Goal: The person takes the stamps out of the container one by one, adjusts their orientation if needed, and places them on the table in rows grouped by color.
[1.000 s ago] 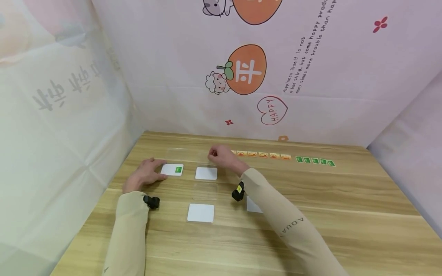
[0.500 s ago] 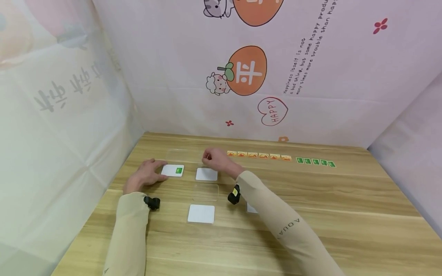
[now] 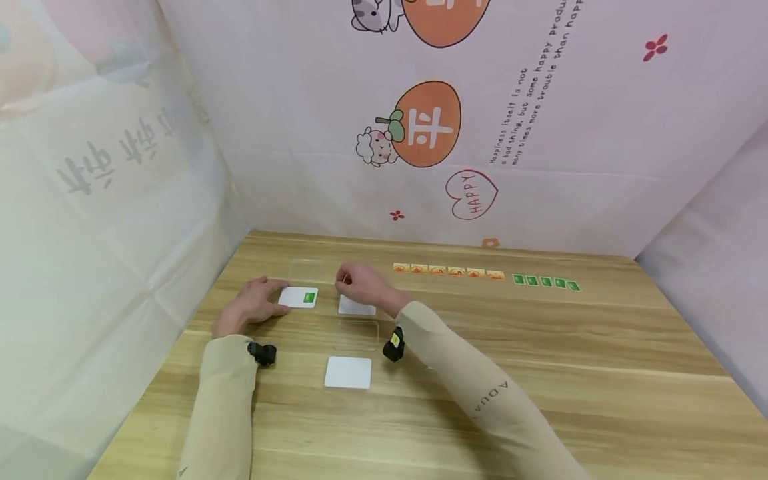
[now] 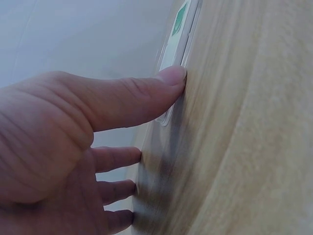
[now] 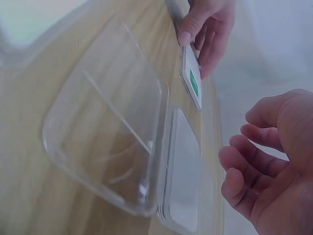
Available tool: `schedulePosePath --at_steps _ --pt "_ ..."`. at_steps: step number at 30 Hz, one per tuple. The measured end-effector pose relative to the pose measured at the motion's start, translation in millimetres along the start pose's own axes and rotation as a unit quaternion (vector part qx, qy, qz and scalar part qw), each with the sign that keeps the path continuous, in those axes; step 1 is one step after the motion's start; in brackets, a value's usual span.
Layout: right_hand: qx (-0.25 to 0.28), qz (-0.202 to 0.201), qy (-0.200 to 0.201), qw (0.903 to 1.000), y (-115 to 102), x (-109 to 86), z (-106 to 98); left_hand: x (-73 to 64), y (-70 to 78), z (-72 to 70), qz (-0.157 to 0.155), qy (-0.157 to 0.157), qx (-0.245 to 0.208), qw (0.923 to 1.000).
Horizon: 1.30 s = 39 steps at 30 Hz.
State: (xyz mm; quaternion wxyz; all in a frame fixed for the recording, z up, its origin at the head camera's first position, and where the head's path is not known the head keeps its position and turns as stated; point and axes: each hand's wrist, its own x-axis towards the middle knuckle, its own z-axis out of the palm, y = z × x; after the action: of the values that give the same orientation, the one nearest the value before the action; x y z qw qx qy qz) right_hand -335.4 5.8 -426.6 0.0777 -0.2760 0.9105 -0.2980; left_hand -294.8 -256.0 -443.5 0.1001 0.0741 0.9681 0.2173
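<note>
My left hand (image 3: 251, 303) holds the left end of a flat white case (image 3: 295, 297) between thumb and fingers. A small green tile (image 3: 309, 298) lies at its right end. In the left wrist view, the thumb (image 4: 142, 95) presses the case's near edge. My right hand (image 3: 363, 285) hovers over the far part of another white case (image 3: 357, 306). Its thumb and finger tips sit close together; whether they pinch a small thing is hidden. In the right wrist view, the fingers of my right hand (image 5: 269, 161) are curled, with no object visible among them.
Behind stretch a row of orange tiles (image 3: 447, 271) and a row of green tiles (image 3: 547, 281). Clear plastic lids lie behind the left case and nearer, one lid (image 3: 357, 335) before the middle case. Another white case (image 3: 348, 373) lies in front. Printed cloth walls (image 3: 336, 180) border the table.
My right hand has moved left and slightly nearer, from beside the orange tiles to above the middle white case. My left hand stays at the case with the green tile.
</note>
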Motion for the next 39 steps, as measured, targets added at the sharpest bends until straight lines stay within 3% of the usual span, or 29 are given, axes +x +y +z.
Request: schedulePosePath --at_steps 14,26,39 --pt "-0.002 -0.008 -0.013 0.9999 -16.9 7.7 23.4 -0.2 -2.9 1.0 -0.004 0.001 -0.004 1.0" --pt "0.019 0.004 -0.025 0.9995 -22.5 12.4 30.7 -0.5 -0.8 -0.4 -0.007 0.001 -0.007 0.9999" --pt "-0.008 0.008 -0.02 0.9997 -20.5 24.9 43.4 1.3 -2.2 0.6 -0.01 -0.001 -0.008 0.9999"
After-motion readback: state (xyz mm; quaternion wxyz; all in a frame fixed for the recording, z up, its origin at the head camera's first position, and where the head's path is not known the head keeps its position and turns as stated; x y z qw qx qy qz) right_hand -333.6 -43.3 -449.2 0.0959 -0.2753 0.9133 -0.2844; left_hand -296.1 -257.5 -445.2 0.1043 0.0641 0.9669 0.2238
